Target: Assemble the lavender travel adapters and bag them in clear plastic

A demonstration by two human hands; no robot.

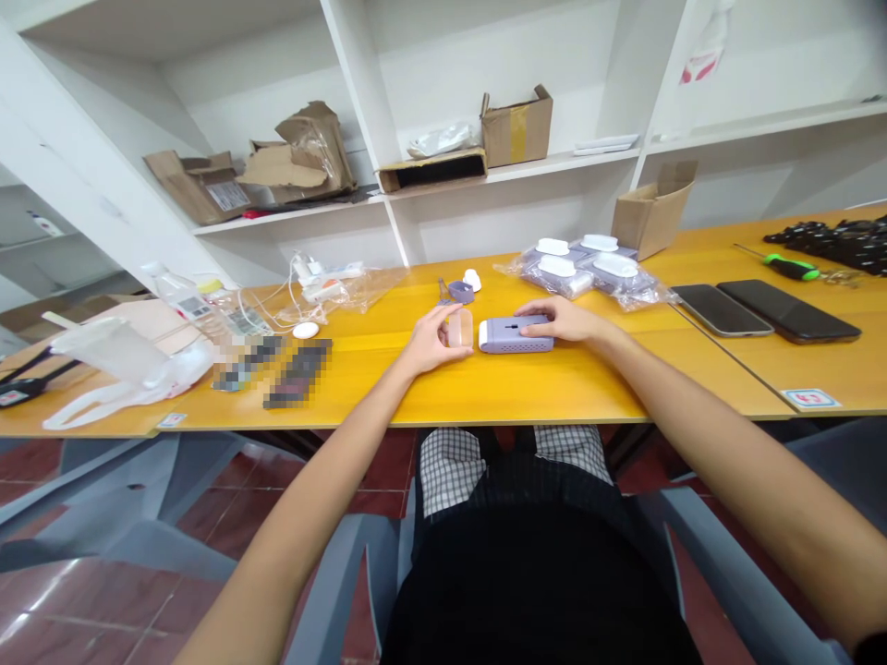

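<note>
My left hand (431, 342) has its fingers and thumb closed around a small translucent peach-coloured piece with rounded corners (460, 329), shaped like a cover. Just to its right, a purple box-shaped device (518, 344) with a white end, perforated side and small dark slot lies on the yellow table (443, 392). My right hand (554, 323) grips the device's right end from above. A narrow gap separates the translucent piece from the device's white end. Behind my left hand lie a small purple ring-like part (461, 292) and a white knobbed part (472, 279).
Bagged purple devices with white tops (558, 266) lie at the back. To the right are two phones (790, 310) and a green-handled screwdriver (790, 267). Bottles (181, 294), white cables (277, 314) and a plastic cup (115, 346) stand left. Cardboard boxes (518, 127) sit on shelves.
</note>
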